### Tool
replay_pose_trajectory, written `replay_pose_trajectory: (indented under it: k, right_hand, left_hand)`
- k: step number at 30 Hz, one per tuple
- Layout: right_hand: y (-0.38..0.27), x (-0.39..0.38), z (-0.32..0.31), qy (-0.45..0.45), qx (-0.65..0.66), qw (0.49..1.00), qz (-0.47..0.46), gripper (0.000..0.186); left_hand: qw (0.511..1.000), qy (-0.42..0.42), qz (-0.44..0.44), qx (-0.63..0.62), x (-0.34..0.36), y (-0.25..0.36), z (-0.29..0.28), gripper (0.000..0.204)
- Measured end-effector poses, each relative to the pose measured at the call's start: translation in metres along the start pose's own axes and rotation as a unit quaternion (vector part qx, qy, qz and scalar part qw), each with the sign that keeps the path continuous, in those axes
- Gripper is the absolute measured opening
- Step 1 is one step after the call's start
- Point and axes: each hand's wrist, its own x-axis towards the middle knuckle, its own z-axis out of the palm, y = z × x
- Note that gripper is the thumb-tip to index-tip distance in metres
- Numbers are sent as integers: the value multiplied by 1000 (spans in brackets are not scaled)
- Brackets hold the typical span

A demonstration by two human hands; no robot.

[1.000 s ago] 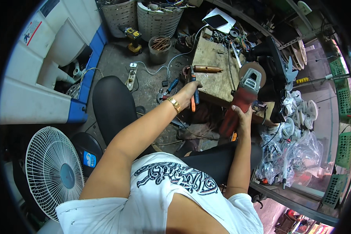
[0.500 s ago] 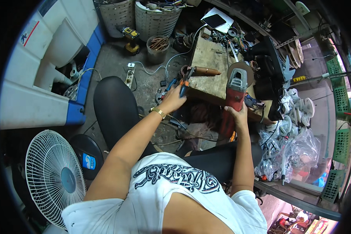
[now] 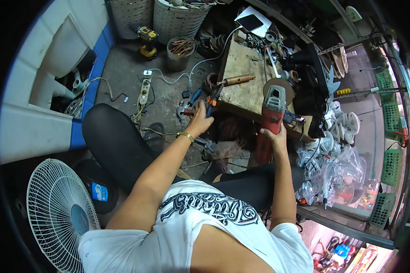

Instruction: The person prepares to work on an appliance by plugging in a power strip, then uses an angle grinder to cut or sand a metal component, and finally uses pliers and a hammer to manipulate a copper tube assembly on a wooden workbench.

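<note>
- White T-shirt (image 3: 175,236) with black lettering fills the bottom of our view, and we've got a fan (image 3: 61,218) sitting off to the left.
- Our right hand (image 3: 275,136) is wrapped around the body of a red angle grinder (image 3: 272,117), which points away from us. Its brown disc (image 3: 278,82) sits over the right part of the bench.
- Our left hand (image 3: 199,122), gold bracelet (image 3: 185,135) on the wrist, has its fingers curled round blue-and-orange pliers (image 3: 209,110).
- The copper cylinder (image 3: 239,80) has its left end right at the plier jaws. It's over the wooden bench (image 3: 243,98), but we honestly can't tell if it's touching the wood.
- Left of the bench, a white power strip (image 3: 144,93) lies on the floor.
- Further back we can see a bucket (image 3: 180,63) with copper-coloured pieces in it, beside a yellow-and-black cordless drill (image 3: 147,43).
- Behind those: a perforated basket (image 3: 175,22), stuffed with scraps.
</note>
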Motion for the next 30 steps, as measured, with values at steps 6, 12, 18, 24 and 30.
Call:
replay_pose_trajectory:
  k: [6, 12, 18, 24, 30]
  right_hand:
    - [2, -1, 0, 4, 0, 1000, 13, 54]
    - [-3, 3, 1, 1, -1, 1000, -16, 56]
    - [4, 7, -2, 8, 13, 1000, -17, 56]
    - [9, 10, 0, 1, 39, 999, -6, 55]
    - [10, 13, 3, -2, 50, 999, -16, 53]
  left_hand:
    - [998, 2, 14, -63, 5, 11, -9, 99]
    - [998, -5, 6, -60, 27, 32, -33, 102]
    - [993, -3, -20, -118, 31, 50, -35, 102]
    - [976, 22, -42, -213, 23, 63, -22, 102]
    - [965, 34, -78, -250, 30, 49, -15, 101]
